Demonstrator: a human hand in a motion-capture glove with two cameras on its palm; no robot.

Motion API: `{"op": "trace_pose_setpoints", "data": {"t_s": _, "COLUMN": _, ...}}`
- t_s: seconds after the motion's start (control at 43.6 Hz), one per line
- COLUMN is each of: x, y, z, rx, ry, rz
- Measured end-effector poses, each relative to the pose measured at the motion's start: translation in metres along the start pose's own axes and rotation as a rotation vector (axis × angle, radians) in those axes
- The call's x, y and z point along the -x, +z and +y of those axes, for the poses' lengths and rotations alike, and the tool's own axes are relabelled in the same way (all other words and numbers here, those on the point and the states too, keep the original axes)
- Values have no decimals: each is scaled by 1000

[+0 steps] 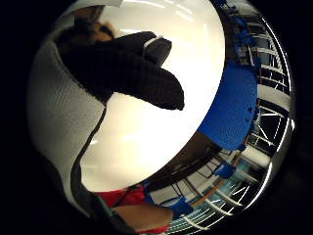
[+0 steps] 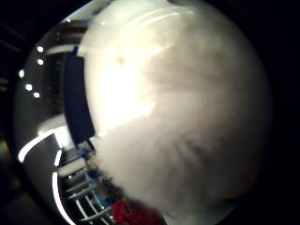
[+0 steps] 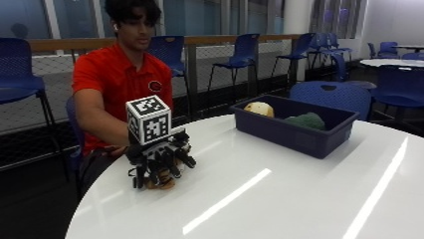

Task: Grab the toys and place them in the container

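Gloved right hand (image 3: 159,162), grip curled round a half-hidden tan toy (image 3: 161,183)

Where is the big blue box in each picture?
Outside view: the blue container sits on the white table, holding a yellow toy and a green toy.
Little finger side palm view: not in it.
Thumb side palm view: not in it.
Shared landmark: the white table.

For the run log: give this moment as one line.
right hand: curled round brown toy on white table | blue container: holds yellow toy, green toy
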State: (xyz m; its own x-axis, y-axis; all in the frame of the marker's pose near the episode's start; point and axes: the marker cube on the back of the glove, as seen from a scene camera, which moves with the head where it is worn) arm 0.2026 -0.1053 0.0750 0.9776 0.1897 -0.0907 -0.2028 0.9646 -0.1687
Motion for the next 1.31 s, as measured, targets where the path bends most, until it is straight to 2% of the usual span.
{"op": "trace_pose_setpoints", "data": {"t_s": 0.344, "x": 12, "y": 6, "z": 4, "rx": 46, "ry": -32, "rz": 98}}
{"op": "trace_pose_setpoints", "data": {"t_s": 0.551, "x": 16, "y": 0, "z": 6, "rx": 87, "ry": 3, "rz": 159}}
{"op": "trace_pose_setpoints", "data": {"t_s": 0.712, "x": 24, "y": 3, "z": 15, "rx": -31, "ry": 19, "rz": 215}}
{"op": "trace_pose_setpoints", "data": {"t_s": 0.895, "x": 32, "y": 8, "z": 23, "rx": -235, "ry": -49, "rz": 261}}
{"op": "trace_pose_setpoints", "data": {"t_s": 1.125, "x": 36, "y": -4, "z": 15, "rx": -208, "ry": -71, "rz": 215}}
{"op": "trace_pose_setpoints", "data": {"t_s": 1.309, "x": 43, "y": -43, "z": 6, "rx": -216, "ry": -46, "rz": 122}}
